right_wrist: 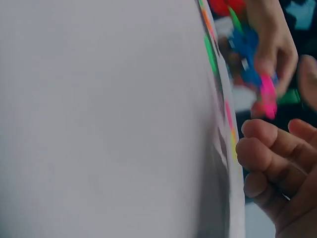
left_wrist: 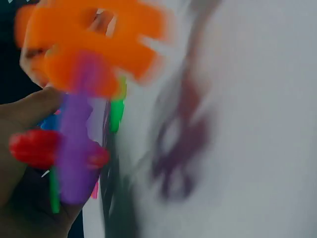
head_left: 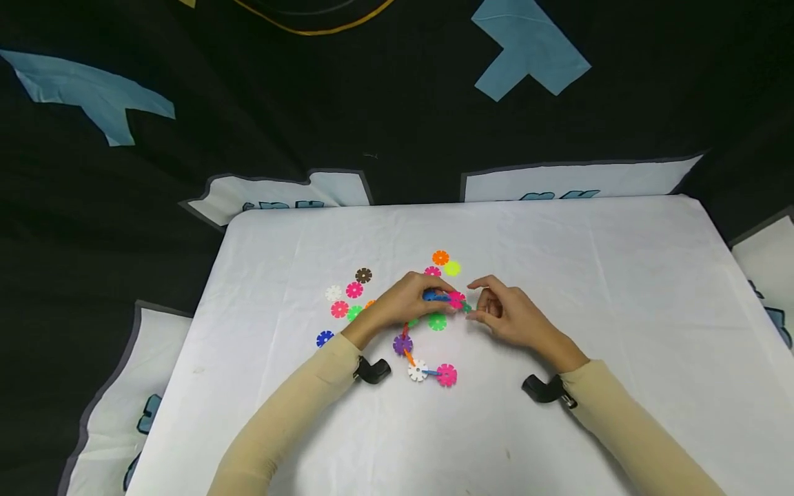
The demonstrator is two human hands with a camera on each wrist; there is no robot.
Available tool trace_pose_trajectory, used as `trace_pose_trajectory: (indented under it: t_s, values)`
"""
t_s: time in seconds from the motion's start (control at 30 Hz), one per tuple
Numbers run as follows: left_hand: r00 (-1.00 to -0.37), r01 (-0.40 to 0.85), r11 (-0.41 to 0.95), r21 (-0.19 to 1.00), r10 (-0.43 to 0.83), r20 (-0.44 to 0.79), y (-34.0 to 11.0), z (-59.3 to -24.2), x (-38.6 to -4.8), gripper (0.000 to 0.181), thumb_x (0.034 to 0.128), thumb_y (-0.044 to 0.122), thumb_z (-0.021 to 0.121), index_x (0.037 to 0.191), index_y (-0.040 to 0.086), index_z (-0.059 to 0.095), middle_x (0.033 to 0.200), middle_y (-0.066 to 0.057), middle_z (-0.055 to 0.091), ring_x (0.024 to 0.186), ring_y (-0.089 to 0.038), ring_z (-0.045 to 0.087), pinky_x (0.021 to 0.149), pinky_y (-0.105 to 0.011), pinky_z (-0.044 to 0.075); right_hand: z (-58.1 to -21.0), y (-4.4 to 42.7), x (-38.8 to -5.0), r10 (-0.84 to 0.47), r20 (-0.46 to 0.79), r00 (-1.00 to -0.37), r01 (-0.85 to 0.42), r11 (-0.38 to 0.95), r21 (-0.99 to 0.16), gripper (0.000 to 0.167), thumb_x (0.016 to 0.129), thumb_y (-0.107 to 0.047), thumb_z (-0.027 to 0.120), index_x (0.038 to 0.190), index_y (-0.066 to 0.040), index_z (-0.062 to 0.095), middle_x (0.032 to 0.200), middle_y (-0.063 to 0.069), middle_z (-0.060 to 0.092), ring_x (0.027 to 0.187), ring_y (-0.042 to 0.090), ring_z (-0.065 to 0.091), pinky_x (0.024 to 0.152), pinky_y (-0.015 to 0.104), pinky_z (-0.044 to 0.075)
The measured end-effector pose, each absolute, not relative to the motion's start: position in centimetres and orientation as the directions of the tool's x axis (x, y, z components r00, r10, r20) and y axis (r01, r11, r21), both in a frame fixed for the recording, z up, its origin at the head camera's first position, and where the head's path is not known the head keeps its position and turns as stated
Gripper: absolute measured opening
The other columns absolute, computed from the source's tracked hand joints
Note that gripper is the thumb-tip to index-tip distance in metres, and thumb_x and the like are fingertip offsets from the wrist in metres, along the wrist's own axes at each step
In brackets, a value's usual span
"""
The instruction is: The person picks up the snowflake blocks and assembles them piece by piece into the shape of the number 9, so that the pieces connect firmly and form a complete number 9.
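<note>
My left hand (head_left: 409,300) grips a chain of slotted plastic snowflake discs. At its fingertips are a blue disc (head_left: 431,295) and a pink disc (head_left: 456,300), with a green disc (head_left: 467,308) joined on the pink one's right. The chain runs down through a purple disc (head_left: 402,344) and a white disc (head_left: 418,370) to a pink end disc (head_left: 446,375). An orange disc (left_wrist: 124,29) looms large and blurred in the left wrist view. My right hand (head_left: 511,315) is just right of the green disc, thumb and fingers parted, with nothing visibly pinched.
Loose discs lie on the white-covered table (head_left: 620,289): a brown disc (head_left: 363,275), a white disc (head_left: 333,293) and several others left of my left hand. Beyond the hands are an orange disc (head_left: 440,257) and a yellow disc (head_left: 453,269). A dark cloth (head_left: 397,117) hangs behind.
</note>
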State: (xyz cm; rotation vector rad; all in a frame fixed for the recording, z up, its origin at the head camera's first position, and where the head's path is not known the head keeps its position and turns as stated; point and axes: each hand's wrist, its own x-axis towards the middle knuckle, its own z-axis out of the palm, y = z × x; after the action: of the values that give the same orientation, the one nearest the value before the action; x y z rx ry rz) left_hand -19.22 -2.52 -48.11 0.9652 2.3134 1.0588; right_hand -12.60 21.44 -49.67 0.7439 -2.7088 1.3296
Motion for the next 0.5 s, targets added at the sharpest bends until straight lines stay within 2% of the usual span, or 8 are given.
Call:
trace_pose_trajectory:
  t_s: [0.1,0.2,0.33,0.43,0.5]
  values:
    - [-0.670,0.422,0.504,0.753,0.733,-0.115,-3.0,-48.0,-19.3,0.036,0.0861,0.032,0.076,0.118,0.017,0.070,0.095,0.005,0.066,0.088,-0.009,0.056,0.083,-0.023,0.048,-49.8,22.2,-14.1,-0.360,0.174,-0.917,-0.365,0.574,-0.733,0.028,0.092,-0.014,0.068,0.117,-0.005,0.060,0.074,-0.003,0.063,0.059,0.007,0.049,0.056,0.023,0.042]
    - [-0.647,0.432,0.501,0.749,0.751,-0.130,-3.4,-47.9,-19.3,0.042,0.0880,0.033,0.074,0.126,0.017,0.065,0.098,0.004,0.064,0.091,-0.011,0.055,0.085,-0.026,0.049,-50.1,22.6,-16.0,-0.348,0.116,-0.930,-0.328,0.648,-0.688,0.020,0.095,-0.016,0.065,0.114,-0.009,0.065,0.081,0.000,0.064,0.070,0.012,0.051,0.066,0.028,0.044]
    - [-0.603,0.449,0.477,0.756,0.785,-0.137,-3.4,-48.0,-19.3,0.042,0.0913,0.031,0.070,0.130,0.016,0.062,0.112,0.001,0.066,0.100,-0.012,0.057,0.094,-0.029,0.048,-50.2,22.4,-18.3,-0.379,0.050,-0.924,-0.324,0.709,-0.627,0.031,0.094,-0.021,0.066,0.125,-0.015,0.064,0.092,0.003,0.062,0.085,0.018,0.050,0.077,0.035,0.043]
    - [-0.591,0.453,0.480,0.751,0.793,-0.149,-3.5,-48.1,-19.4,0.040,0.0922,0.031,0.068,0.129,0.017,0.062,0.118,0.001,0.066,0.106,-0.011,0.058,0.099,-0.030,0.047,-50.1,21.8,-19.5,-0.439,0.016,-0.898,-0.375,0.747,-0.550,0.041,0.094,-0.026,0.066,0.135,-0.021,0.060,0.093,0.003,0.059,0.086,0.019,0.049,0.076,0.035,0.042]
    - [-0.593,0.450,0.487,0.749,0.790,-0.157,-3.5,-48.1,-19.5,0.040,0.0922,0.031,0.068,0.129,0.017,0.062,0.118,0.001,0.066,0.107,-0.011,0.058,0.099,-0.031,0.046,-49.9,21.3,-20.0,-0.472,-0.007,-0.882,-0.406,0.765,-0.499,0.043,0.094,-0.029,0.066,0.136,-0.023,0.060,0.092,0.003,0.057,0.083,0.019,0.048,0.072,0.033,0.040]
